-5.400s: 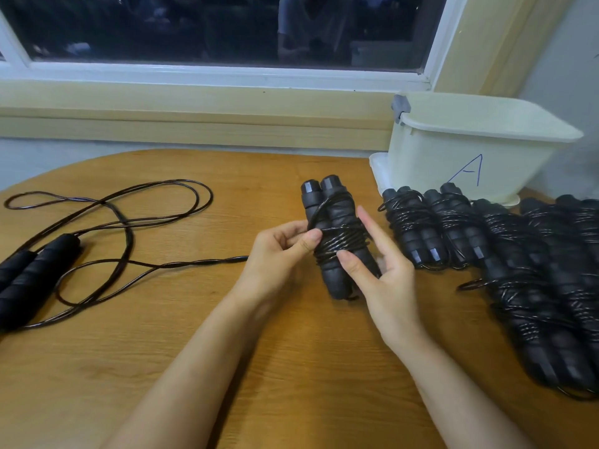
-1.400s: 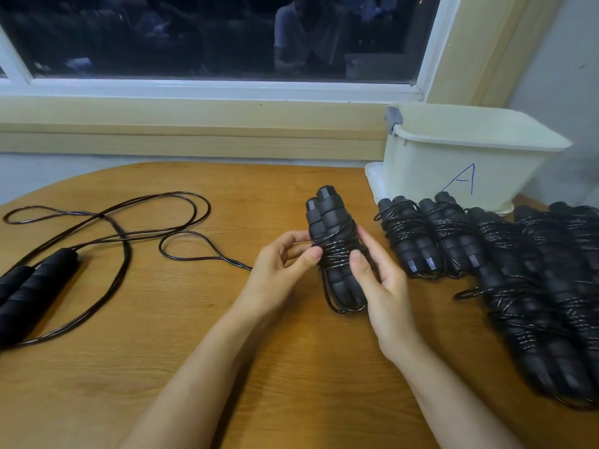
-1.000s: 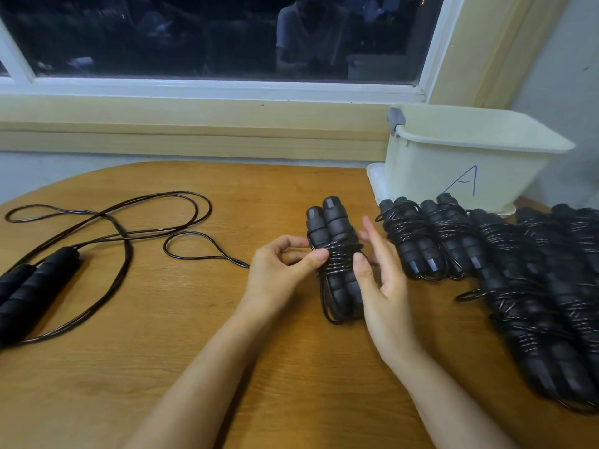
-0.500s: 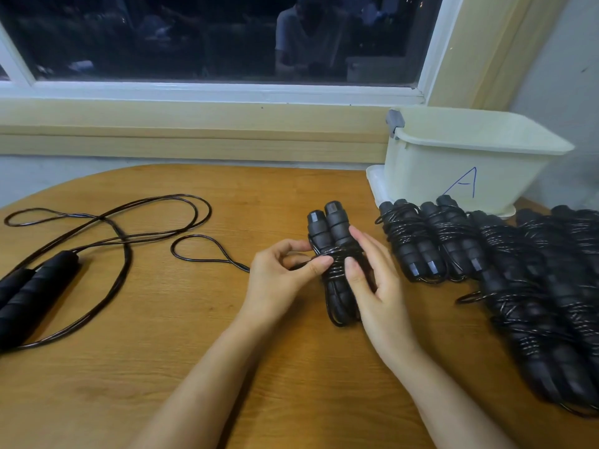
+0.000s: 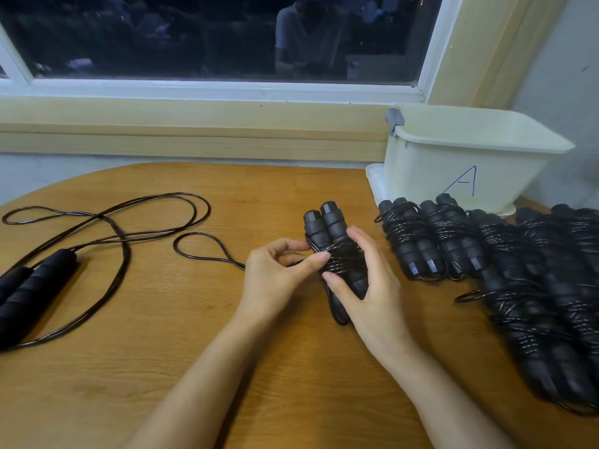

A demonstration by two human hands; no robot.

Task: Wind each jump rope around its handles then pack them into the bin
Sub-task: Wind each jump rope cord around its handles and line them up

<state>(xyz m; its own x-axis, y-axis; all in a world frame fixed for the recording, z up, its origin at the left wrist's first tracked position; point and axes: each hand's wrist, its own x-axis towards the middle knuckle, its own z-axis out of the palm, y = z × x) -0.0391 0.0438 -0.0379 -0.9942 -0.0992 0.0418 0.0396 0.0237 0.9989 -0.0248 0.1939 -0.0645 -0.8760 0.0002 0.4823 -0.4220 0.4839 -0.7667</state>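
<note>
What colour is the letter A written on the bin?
Blue letter A, hand-drawn on the cream plastic bin; clearest in the head view.

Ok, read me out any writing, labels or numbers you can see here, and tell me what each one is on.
"A": one capital letter, handwritten in blue, on the front wall of the cream plastic bin.
No other text: no print can be made out on the held jump rope, the wound jump ropes or the table.
</note>
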